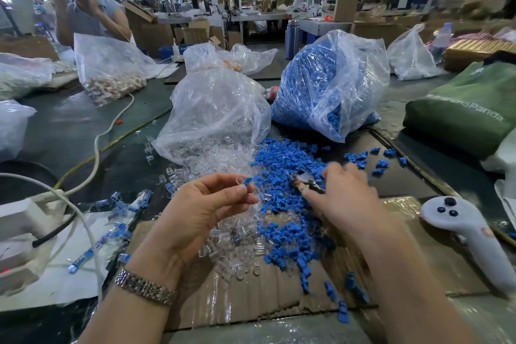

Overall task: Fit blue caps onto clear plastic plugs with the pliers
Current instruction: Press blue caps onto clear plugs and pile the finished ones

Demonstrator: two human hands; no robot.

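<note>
My left hand [201,205] pinches a clear plastic plug [242,182] with a blue cap [249,180] on its tip, held above the piles. My right hand [343,195], blurred, grips the pliers [305,179], whose metal jaws point left over the loose blue caps [290,165]. Loose clear plugs [231,248] lie on the cardboard sheet [251,304] below my hands. Several finished capped plugs [122,209] lie scattered at the left.
A bag of clear plugs [215,109] and a bag of blue caps [326,84] stand behind the piles. A white controller [469,232] lies at the right, a green bag [469,109] beyond it. White cables [95,153] and a power strip are left. A person sits at far left.
</note>
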